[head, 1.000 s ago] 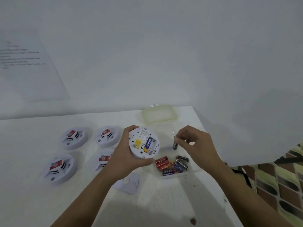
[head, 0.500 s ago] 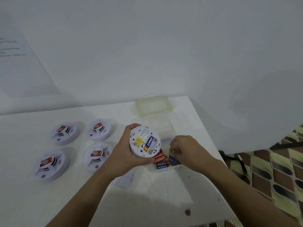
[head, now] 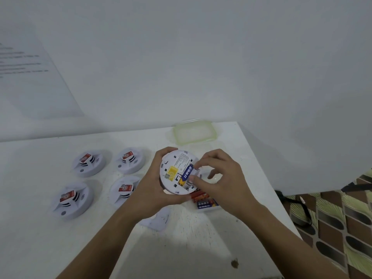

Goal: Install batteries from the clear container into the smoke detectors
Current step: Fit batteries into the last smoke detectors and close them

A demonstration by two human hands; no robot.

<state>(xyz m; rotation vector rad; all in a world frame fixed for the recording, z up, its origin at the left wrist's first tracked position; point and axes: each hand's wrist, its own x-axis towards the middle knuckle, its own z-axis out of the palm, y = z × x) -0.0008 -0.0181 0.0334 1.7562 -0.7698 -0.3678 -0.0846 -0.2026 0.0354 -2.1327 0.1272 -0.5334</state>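
Gripping the round white smoke detector (head: 177,168) from its left side, the left hand (head: 153,190) holds it above the table (head: 181,248), with the back turned up to my head camera and the fingers curled around the rim. Set into this back I see one blue-and-yellow battery (head: 186,175), and beside it a yellow label (head: 172,173). The right hand (head: 223,182) is at the right end of this battery, thumb and forefinger bent with their tips close together. Whether they pinch this one or another hidden one, I cannot tell. Just below the detector, partly covered by the right hand, the clear container (head: 209,208) stands on the table with orange batteries (head: 198,196) and one dark blue battery (head: 206,203) inside. A greenish lid (head: 194,131) lies apart, near the far table edge. On the left, four other detectors (head: 88,163) rest in two rows, each with a red tag (head: 87,158) on top. A loose white cover plate (head: 159,218) lies under the left wrist. A printed sheet (head: 30,77) hangs on the wall (head: 201,57).
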